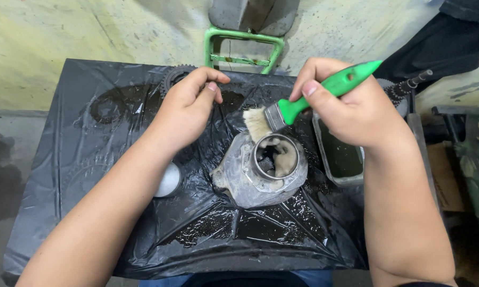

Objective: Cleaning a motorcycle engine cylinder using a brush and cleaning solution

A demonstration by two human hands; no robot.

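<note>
The right hand (351,109) is wrapped firmly around the green plastic handle of a paintbrush (308,98), thumb on top, with the pale bristles pointing left and hanging just above a grey metal cylinder part (261,172). That part sits near the middle of a wet black plastic sheet (90,175) — its round bore faces up, and what lies inside the bore is too dim to make out. The left hand (189,109) hovers left of the brush with fingers curled in and thumb meeting fingertips; whether it pinches anything small cannot be told.

Just right of the cylinder part stands a grey rectangular tray (341,162) of dark liquid, partly covered by the right wrist. A dark gear (173,77) peeks out behind the left hand, mostly hidden by it. A round pale object (169,180) lies under the left forearm, half hidden. Behind the sheet stands a green metal frame (243,50) — its top is cut off. A toothed shaft (409,85) juts out beyond the right hand.
</note>
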